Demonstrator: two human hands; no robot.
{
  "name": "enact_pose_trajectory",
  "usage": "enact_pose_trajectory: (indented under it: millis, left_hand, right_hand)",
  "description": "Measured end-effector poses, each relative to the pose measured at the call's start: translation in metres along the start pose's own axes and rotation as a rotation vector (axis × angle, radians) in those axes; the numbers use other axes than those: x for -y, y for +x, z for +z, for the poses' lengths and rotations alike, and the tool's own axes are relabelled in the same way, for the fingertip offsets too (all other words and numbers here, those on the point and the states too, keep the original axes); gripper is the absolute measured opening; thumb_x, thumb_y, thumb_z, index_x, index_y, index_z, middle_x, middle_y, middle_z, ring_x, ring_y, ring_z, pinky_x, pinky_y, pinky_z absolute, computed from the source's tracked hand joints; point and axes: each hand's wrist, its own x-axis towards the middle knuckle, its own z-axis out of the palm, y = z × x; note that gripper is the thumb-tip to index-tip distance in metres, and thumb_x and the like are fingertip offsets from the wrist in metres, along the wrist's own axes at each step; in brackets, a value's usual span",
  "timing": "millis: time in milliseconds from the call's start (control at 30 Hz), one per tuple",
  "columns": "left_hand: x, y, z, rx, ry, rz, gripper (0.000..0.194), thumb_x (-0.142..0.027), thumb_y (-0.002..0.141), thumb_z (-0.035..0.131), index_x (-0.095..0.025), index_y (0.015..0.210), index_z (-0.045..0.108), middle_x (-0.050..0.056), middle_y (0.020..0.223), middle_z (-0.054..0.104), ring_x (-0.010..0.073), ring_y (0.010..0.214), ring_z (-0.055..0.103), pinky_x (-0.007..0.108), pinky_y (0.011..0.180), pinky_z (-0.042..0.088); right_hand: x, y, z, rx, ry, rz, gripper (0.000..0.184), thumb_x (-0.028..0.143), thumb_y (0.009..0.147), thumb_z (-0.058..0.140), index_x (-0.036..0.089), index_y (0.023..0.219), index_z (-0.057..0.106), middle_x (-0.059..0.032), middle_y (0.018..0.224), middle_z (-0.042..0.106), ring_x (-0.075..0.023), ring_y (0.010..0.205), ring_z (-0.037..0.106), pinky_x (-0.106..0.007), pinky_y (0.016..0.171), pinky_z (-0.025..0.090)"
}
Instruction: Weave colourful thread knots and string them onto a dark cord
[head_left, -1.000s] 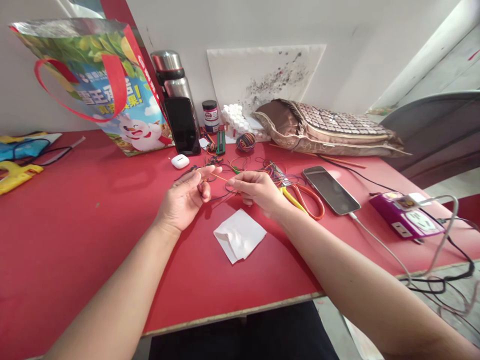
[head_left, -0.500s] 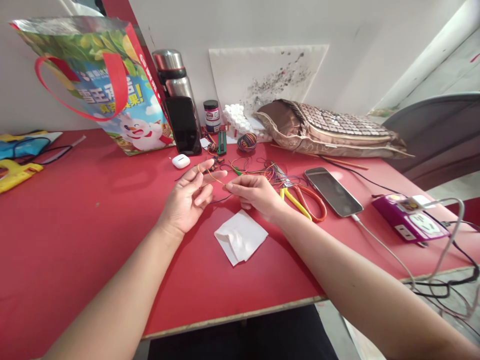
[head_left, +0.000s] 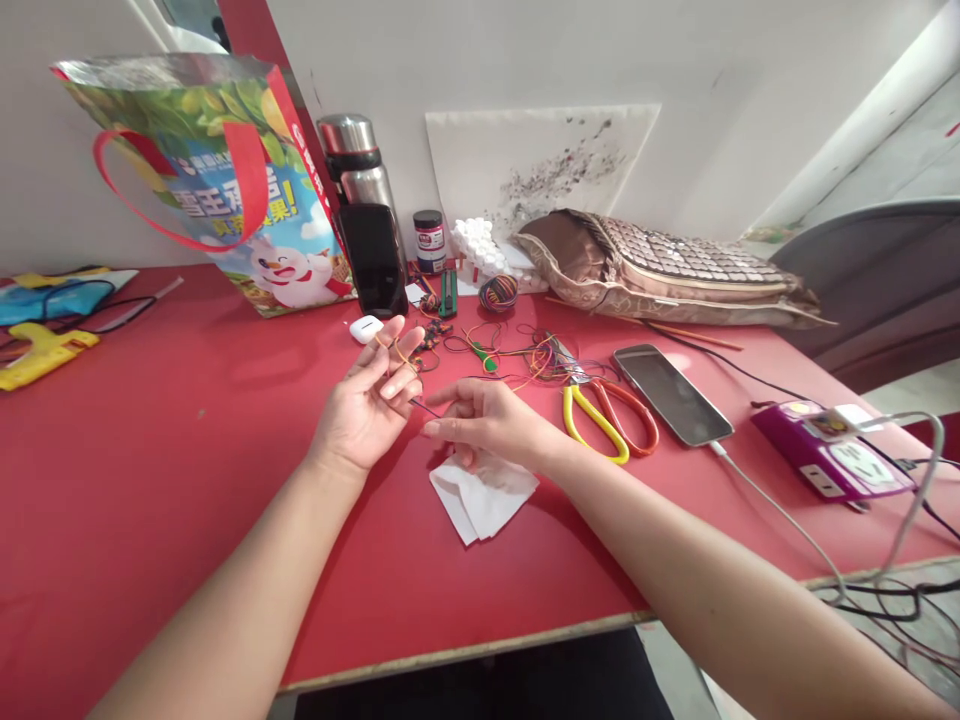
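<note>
My left hand (head_left: 364,400) is raised palm up over the red table (head_left: 150,420), fingers spread, with thin coloured cords (head_left: 401,358) looped over the fingers. My right hand (head_left: 484,422) pinches the end of a dark cord (head_left: 426,408) right next to the left fingers. A folded white tissue (head_left: 480,495) lies under the right hand. More loose coloured cords (head_left: 517,355) lie tangled just behind both hands.
Scissors with yellow and orange handles (head_left: 607,420), a charging phone (head_left: 671,392) and a purple power strip (head_left: 832,455) lie to the right. Behind stand a printed bag (head_left: 217,190), a steel flask (head_left: 360,170), a dark phone (head_left: 375,260), a thread ball (head_left: 498,292), an earbud case (head_left: 365,328) and a beaded pouch (head_left: 660,265).
My right hand has moved left and nearer to me, over the tissue, pulling a dark cord. My left fingers have opened wider with cords across them.
</note>
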Motion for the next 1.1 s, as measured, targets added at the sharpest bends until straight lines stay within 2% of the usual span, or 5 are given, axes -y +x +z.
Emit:
enact_pose_trajectory:
  millis: [133,433,600,900,1100]
  left_hand:
    - [-0.003,0.003,-0.003,-0.011,-0.026,0.026,0.048,-0.006,0.111,0.03,-0.014,0.11,0.077,0.009,0.101,0.083,0.0011,0.043,0.045,0.015,0.046,0.042]
    - [-0.002,0.006,-0.004,-0.144,-0.112,0.031,0.046,-0.002,0.109,0.03,-0.012,0.101,0.075,0.005,0.082,0.078,0.0014,0.045,0.045,0.014,0.05,0.044]
    - [-0.005,0.005,-0.003,-0.126,-0.093,0.045,0.046,-0.001,0.109,0.031,-0.01,0.1,0.075,0.006,0.083,0.077,0.0008,0.043,0.039,0.014,0.045,0.038]
    - [0.003,-0.002,0.003,0.004,0.084,-0.023,0.044,0.0,0.104,0.04,-0.012,0.096,0.081,0.01,0.085,0.081,0.0019,0.042,0.039,0.014,0.045,0.041]
    - [0.01,-0.003,-0.002,0.159,0.194,-0.059,0.029,-0.003,0.098,0.057,-0.013,0.102,0.084,0.012,0.095,0.083,0.0032,0.048,0.049,0.014,0.051,0.049]
  right_hand:
    - [-0.002,0.001,-0.004,-0.062,-0.272,-0.27,0.028,0.032,0.092,0.072,0.016,0.071,0.065,0.0044,0.06,0.052,-0.009,0.057,0.046,-0.024,0.057,0.036]
    - [-0.003,-0.009,-0.001,0.244,-0.53,-0.352,0.021,0.024,0.097,0.065,0.015,0.081,0.074,-0.0006,0.074,0.072,-0.0114,0.068,0.061,-0.023,0.067,0.043]
    - [-0.007,-0.001,-0.007,0.026,-0.519,-0.416,0.024,0.029,0.098,0.066,0.015,0.081,0.076,-0.0017,0.075,0.073,-0.0126,0.069,0.061,-0.025,0.068,0.045]
    - [0.002,0.0,-0.007,-0.162,0.008,-0.252,0.069,0.043,0.089,0.078,0.024,0.151,0.055,-0.0141,0.15,0.065,-0.003,0.049,0.05,-0.025,0.043,0.044]
    - [-0.004,0.006,-0.003,-0.011,0.021,-0.206,0.047,0.055,0.084,0.081,0.015,0.109,0.072,-0.0009,0.079,0.07,-0.0099,0.057,0.06,-0.025,0.055,0.049]
